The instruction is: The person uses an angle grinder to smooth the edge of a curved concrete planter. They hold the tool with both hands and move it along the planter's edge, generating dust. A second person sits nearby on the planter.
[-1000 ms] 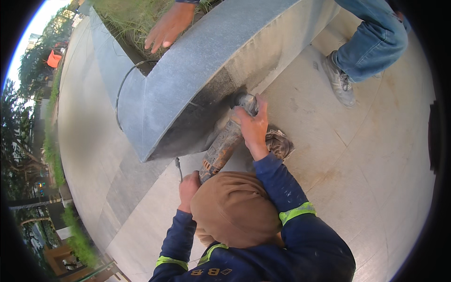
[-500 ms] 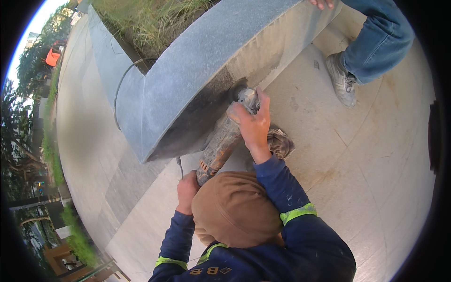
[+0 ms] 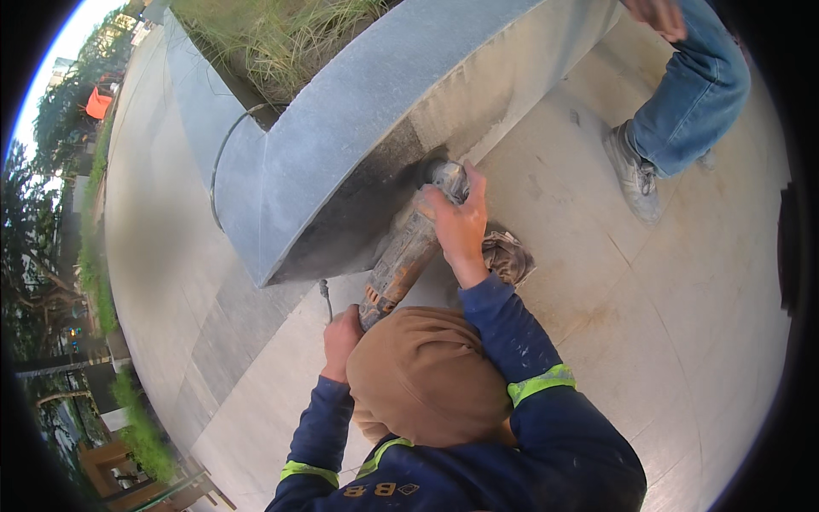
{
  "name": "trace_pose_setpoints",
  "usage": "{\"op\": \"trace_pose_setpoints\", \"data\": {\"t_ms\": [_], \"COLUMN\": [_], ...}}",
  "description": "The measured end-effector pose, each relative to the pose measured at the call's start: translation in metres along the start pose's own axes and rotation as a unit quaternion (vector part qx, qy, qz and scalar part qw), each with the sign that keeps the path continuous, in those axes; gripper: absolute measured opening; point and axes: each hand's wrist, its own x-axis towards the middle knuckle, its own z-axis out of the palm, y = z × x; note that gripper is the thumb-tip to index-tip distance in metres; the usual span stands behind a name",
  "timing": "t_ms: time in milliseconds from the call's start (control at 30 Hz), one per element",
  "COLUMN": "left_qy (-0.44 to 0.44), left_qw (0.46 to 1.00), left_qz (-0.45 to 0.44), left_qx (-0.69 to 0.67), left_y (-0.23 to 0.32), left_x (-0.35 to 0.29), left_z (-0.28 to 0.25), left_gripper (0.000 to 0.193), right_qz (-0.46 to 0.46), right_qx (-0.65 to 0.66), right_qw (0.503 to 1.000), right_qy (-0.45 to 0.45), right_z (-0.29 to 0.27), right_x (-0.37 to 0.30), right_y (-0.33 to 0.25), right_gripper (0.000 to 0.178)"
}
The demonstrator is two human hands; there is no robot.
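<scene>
An angle grinder (image 3: pixel 403 260), its body dusty and orange-brown, slants up from lower left to the side face of a grey stone planter wall (image 3: pixel 341 128). Around its metal head wraps my right hand (image 3: pixel 459 222), thumb on one side and fingers on the other. Close by the rear end, my left hand (image 3: pixel 343 337) is closed on the grinder's body. The dark disc (image 3: pixel 433 162) sits at the wall face, where the stone is darkened; whether it touches cannot be made out. Brown cloth (image 3: pixel 431 375) hides part of the grinder's rear.
A co-worker's jeans leg (image 3: pixel 695 94), grey shoe (image 3: pixel 636 175) and hand (image 3: pixel 661 17) are at upper right. Beside my right wrist lies a crumpled brown thing (image 3: pixel 509 258). A cable (image 3: pixel 326 299) hangs near the wall's lower corner; another cable (image 3: pixel 215 175) crosses its top. Grass (image 3: pixel 281 38) fills the planter.
The co-worker's hand has left the wall's edge and moved right, and their shoe has shifted slightly nearer. My hands and the grinder stay almost in place.
</scene>
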Motion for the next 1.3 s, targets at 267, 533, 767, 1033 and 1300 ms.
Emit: {"op": "trace_pose_setpoints", "data": {"t_ms": [267,533,767,1033,1300], "left_qy": [0.052,0.009,0.062,0.005,0.059], "left_qw": [0.997,1.0,0.997,1.0,0.997], "left_qz": [-0.005,-0.002,0.008,-0.002,0.009], "left_qx": [-0.054,0.003,-0.051,0.014,-0.043], "left_y": [0.032,-0.002,0.031,0.008,0.029], "left_x": [-0.004,-0.001,-0.001,-0.001,-0.001], "left_z": [-0.038,0.002,-0.041,-0.01,-0.041], "left_gripper": [0.047,0.043,0.041,0.04,0.042], "right_qz": [-0.123,0.021,-0.099,0.016,-0.102], "right_qx": [0.092,0.044,0.133,0.031,0.144], "right_qw": [0.987,0.999,0.985,0.999,0.983], "right_qy": [-0.042,-0.013,-0.055,-0.018,-0.045], "right_z": [0.003,-0.001,0.002,-0.002,0.002], "right_x": [-0.011,0.0,-0.011,-0.006,-0.011], "right_y": [-0.06,0.004,-0.065,-0.003,-0.069], "right_gripper": [0.076,0.077,0.077,0.075,0.077]}}
